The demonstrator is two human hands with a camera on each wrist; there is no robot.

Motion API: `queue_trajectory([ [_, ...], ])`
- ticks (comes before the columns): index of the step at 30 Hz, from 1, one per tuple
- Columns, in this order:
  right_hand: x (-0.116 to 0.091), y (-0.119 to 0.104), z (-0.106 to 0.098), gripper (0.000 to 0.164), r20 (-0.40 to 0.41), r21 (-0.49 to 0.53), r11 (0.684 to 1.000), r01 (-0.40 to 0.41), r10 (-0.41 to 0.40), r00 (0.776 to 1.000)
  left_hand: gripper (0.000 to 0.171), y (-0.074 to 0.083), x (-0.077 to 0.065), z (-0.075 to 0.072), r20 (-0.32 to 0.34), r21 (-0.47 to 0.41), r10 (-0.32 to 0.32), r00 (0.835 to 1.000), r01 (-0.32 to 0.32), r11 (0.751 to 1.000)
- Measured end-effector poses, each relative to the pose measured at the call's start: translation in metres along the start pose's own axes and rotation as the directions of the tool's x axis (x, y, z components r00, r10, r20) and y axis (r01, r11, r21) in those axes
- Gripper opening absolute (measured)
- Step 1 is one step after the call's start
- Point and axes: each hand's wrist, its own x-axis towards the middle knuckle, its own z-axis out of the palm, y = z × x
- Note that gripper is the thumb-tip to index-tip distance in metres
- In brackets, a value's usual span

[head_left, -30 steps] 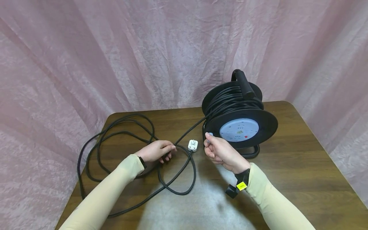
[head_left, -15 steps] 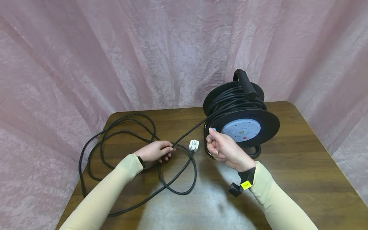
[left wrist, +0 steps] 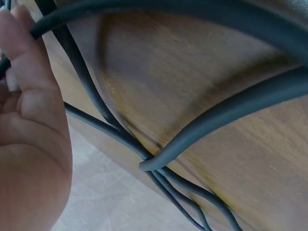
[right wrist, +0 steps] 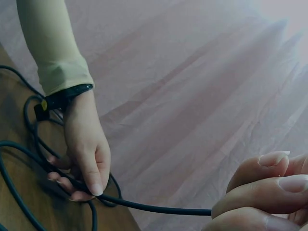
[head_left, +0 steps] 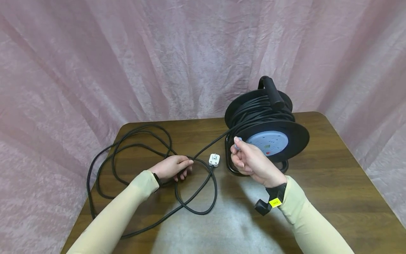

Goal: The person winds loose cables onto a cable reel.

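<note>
A black cable reel (head_left: 298,137) stands at the right of the table, wound with cable and bearing a pale blue socket panel (head_left: 276,139). My right hand (head_left: 253,158) grips a small grey-blue knob (head_left: 238,141) near the left of its front disc. From the reel a black cable (right wrist: 159,209) runs to my left hand (head_left: 172,166), which pinches it between thumb and fingers just above the table. A white plug (head_left: 214,160) on the cable's end lies between both hands, prongs up. The right wrist view does not show the knob.
Loose cable loops (left wrist: 202,122) spread over the left and front of the wooden table (head_left: 333,169). The reel has a black carrying handle (head_left: 273,93) and a tube stand. A pink curtain (head_left: 190,63) hangs behind the table.
My right hand has moved up and slightly right with the knob. The reel's disc has turned a little clockwise, its red dot shifting left. The left hand keeps its place on the cable.
</note>
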Motion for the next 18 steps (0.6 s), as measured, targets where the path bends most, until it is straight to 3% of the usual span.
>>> queue_trajectory([
  [18,-0.013,-0.025,-0.015,0.048,0.024,-0.016,0.998,0.054,-0.054,0.998,0.033,-0.006,0.001,-0.003,-0.004,0.044,0.037,0.999,-0.036,0.998],
])
